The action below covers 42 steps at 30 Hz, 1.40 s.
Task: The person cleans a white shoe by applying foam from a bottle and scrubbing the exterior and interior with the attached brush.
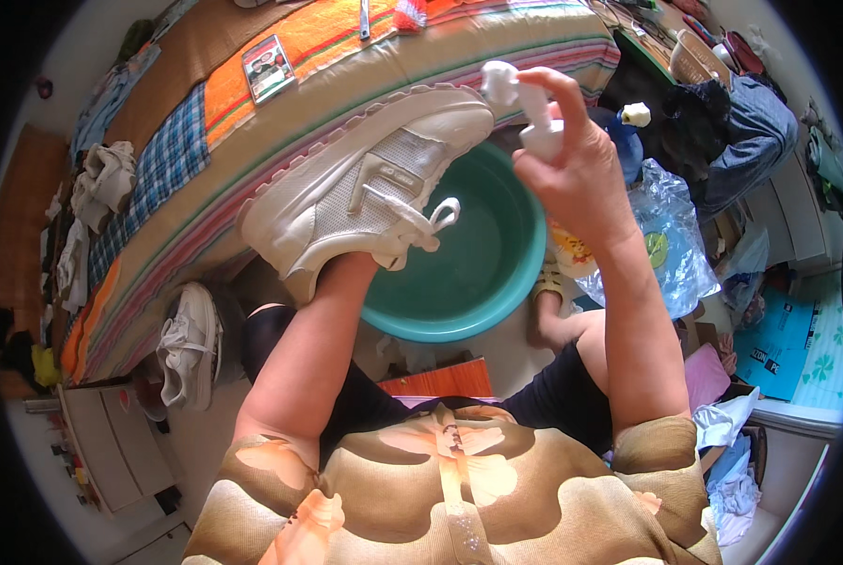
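Observation:
A white sneaker [386, 169] with tied laces is held up on its side by my left hand, which is inside the shoe opening, so only the wrist and forearm show. My right hand [576, 155] grips a white pump bottle [543, 138] just beyond the shoe's toe. A lump of white foam or similar soft material [500, 81] is at the bottle's top. Beneath both hands stands a green plastic basin [463, 282] with water in it. The other white sneaker [190, 346] is on the left, near my knee.
A bed with a striped cover [520, 42] runs across the far side, with a smartphone [269, 68] on it. To the right are a clear plastic bag [665, 247] and jeans [753, 141]. White shoes [103, 180] lie at the left. A reddish wooden board [442, 379] is between my legs.

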### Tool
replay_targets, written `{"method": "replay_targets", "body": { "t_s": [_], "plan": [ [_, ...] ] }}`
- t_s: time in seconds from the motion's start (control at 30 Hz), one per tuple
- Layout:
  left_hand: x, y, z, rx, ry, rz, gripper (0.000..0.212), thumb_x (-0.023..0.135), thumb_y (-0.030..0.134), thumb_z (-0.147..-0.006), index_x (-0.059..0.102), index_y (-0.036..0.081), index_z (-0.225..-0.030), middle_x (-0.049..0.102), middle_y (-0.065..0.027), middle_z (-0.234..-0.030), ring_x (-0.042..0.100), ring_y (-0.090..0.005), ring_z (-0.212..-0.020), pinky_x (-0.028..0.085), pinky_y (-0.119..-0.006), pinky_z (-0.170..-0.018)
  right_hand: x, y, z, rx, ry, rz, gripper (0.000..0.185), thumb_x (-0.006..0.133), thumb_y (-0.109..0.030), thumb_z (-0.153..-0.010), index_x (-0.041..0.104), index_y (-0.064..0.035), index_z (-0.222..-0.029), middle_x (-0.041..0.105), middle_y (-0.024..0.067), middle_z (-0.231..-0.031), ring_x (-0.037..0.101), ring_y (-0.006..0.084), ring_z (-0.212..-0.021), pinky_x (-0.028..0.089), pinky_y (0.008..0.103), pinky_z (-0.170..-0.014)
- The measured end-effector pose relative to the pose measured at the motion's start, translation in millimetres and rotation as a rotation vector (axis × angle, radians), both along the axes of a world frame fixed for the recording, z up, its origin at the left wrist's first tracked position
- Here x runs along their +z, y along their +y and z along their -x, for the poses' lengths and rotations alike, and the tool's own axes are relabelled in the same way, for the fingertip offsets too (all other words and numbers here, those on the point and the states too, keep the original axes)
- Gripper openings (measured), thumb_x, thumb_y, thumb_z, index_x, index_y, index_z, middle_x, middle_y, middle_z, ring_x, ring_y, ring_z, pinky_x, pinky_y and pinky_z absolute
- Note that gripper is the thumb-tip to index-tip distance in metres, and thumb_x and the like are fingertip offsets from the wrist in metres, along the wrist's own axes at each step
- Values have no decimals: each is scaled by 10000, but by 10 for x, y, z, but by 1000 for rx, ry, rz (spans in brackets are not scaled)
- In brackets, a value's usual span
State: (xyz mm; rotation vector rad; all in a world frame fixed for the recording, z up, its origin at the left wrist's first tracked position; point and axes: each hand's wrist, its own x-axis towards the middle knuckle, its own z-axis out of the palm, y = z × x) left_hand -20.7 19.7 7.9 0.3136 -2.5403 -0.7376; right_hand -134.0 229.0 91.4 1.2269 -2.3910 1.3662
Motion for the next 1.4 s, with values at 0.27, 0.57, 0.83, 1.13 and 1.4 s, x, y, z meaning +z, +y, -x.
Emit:
{"method": "replay_targets", "body": {
  "t_s": [0.27,0.57,0.83,1.13,1.4],
  "plan": [
    [81,27,177,-54,24,-19,608,563,440,-999,470,114,-1503,520,-127,-1498,498,-302,-1380,382,-476,-1176,-167,-13,49,-63,6,-102,677,683,-45,-789,488,-229,-1410,705,173,-971,751,315,-801,595,402,-730],
    [185,31,214,-80,9,-24,667,585,541,-966,485,145,-1493,522,-122,-1494,493,-314,-1381,375,-501,-1168,-148,-49,0,-91,60,-121,633,664,-53,-768,502,-230,-1353,719,173,-1083,721,424,-934,605,504,-799],
    [-621,-344,-4,-51,41,-239,708,624,611,-930,513,172,-1474,544,-108,-1472,516,-306,-1359,385,-519,-1146,-40,-444,-745,235,78,3,669,687,-14,-746,558,-231,-1365,722,177,-1153,751,350,-989,624,431,-806],
    [88,-11,-76,118,60,277,575,687,597,-848,616,205,-1264,646,-53,-1154,619,-286,-1123,467,-451,-942,-86,-330,-479,183,149,12,615,678,-44,-762,472,-207,-1318,689,164,-1099,716,413,-851,590,489,-721],
    [46,69,-258,185,-42,193,609,675,640,-848,600,219,-1280,627,-57,-1267,576,-288,-1208,428,-457,-1016,-42,-302,-590,218,107,14,588,698,-39,-760,503,-183,-1295,691,156,-1069,717,398,-837,588,465,-716]
  ]
}}
